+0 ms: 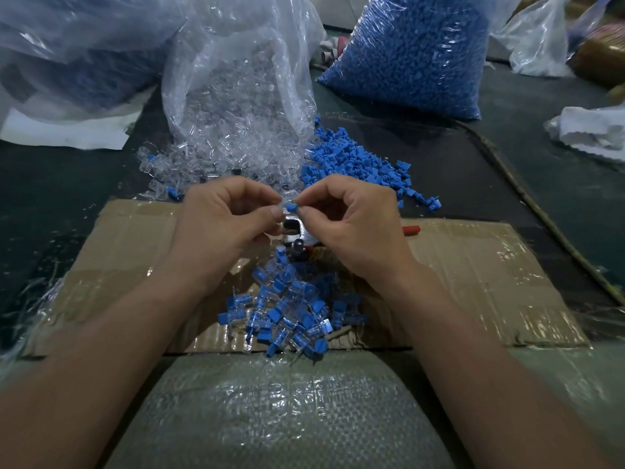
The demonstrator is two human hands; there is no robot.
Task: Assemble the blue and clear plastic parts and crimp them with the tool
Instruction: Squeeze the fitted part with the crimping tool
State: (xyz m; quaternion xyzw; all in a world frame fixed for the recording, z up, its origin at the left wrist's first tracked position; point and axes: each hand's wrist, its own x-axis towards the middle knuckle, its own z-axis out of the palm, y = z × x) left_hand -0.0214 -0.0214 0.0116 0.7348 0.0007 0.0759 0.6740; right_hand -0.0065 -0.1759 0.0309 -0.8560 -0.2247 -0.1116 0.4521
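Two bags (236,89) (416,52) hold clear and blue parts; left hand (220,228) pinches a clear part (282,202), right hand (351,225) a blue part (291,208).

Glossy clear plastic bag (236,72), matt cardboard (473,275)

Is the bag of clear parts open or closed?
Open: the bag of clear parts lies tipped, clear pieces spilling from its mouth.

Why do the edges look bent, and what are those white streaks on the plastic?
Head view: the wide lens bows the forearms and the cardboard outward; overhead light glares white on the clear bag and tape; the corners fall dim; the blue part between the fingers is sharp.
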